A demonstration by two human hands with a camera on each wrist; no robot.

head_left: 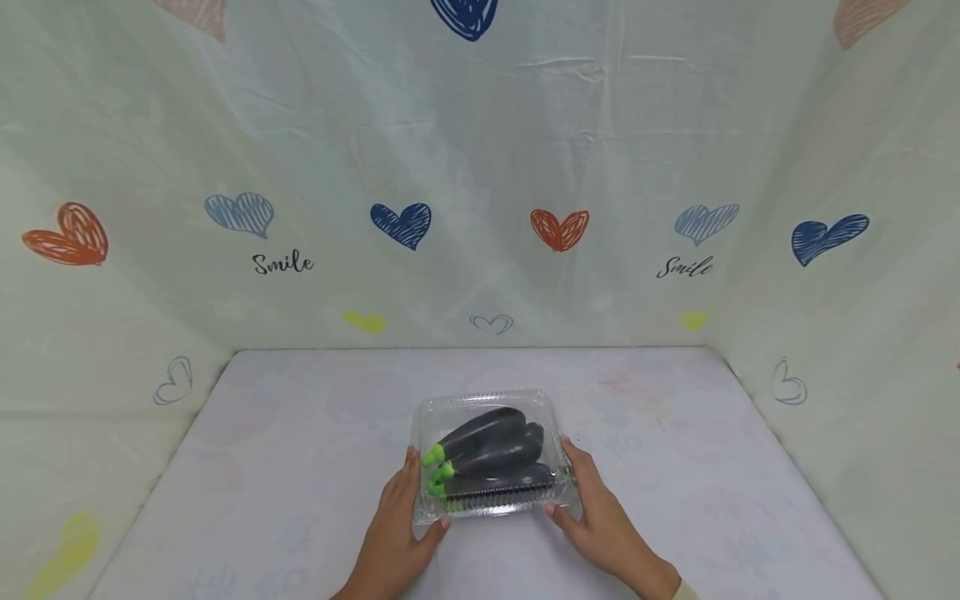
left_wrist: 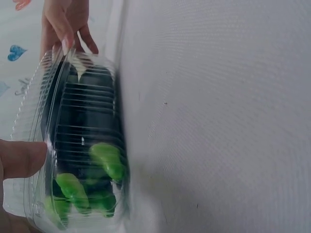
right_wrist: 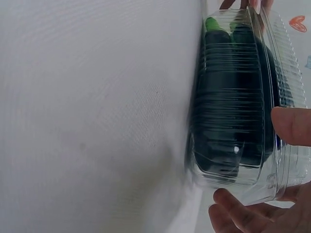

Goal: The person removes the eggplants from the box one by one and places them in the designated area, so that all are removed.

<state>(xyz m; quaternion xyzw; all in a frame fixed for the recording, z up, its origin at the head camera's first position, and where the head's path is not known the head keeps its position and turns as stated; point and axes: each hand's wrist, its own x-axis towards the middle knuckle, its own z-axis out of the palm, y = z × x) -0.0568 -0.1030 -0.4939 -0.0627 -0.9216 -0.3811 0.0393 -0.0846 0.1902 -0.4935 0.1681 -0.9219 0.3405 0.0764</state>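
Observation:
A clear plastic clamshell box (head_left: 442, 410) with ribbed walls sits on the table in front of me, its lid down. Inside lie several dark purple eggplants (head_left: 491, 457), their green stem ends (left_wrist: 73, 191) pointing left. My left hand (head_left: 396, 533) grips the box's left end, thumb at the near corner and fingers along the side. At the opposite end my right hand (head_left: 603, 523) holds the near right corner between thumb (right_wrist: 291, 126) and fingers (right_wrist: 238, 211). Both wrist views show the box wall close over the white surface.
A white cloth with faint prints covers the table (head_left: 315, 433). Behind it and at both sides hangs a pale curtain (head_left: 480, 150) printed with coloured hearts and the word "Smile".

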